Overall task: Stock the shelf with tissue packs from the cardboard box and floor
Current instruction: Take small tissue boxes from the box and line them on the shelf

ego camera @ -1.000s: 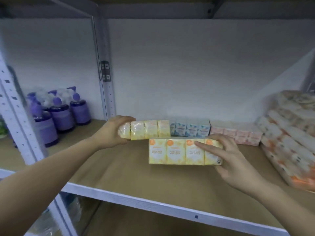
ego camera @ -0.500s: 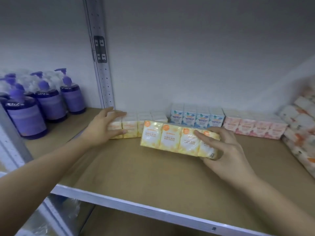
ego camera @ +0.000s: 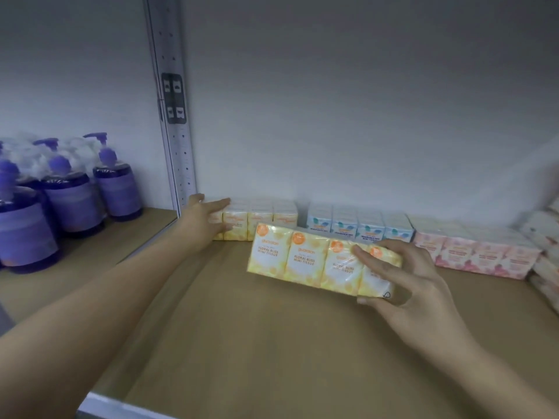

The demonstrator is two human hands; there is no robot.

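A yellow four-pack of mini tissues [ego camera: 302, 258] is held slightly tilted just above the brown shelf board [ego camera: 272, 352], with my right hand [ego camera: 405, 282] gripping its right end. A second yellow tissue pack [ego camera: 263, 219] stands at the back wall. My left hand [ego camera: 202, 222] rests on its left end with the fingers spread, partly hiding it. To its right along the wall stand a blue tissue pack [ego camera: 360, 226] and then a pink tissue pack [ego camera: 475, 252]. No cardboard box is in view.
Purple pump bottles [ego camera: 72, 195] fill the neighbouring bay on the left, beyond a perforated metal upright [ego camera: 174, 116]. Wrapped paper rolls [ego camera: 544, 252] are stacked at the right edge. The white shelf lip [ego camera: 121, 408] runs along the front.
My left hand has pushed its yellow pack back against the wall and loosened its fingers. My right hand has carried the other yellow pack deeper into the shelf. The view has moved closer.
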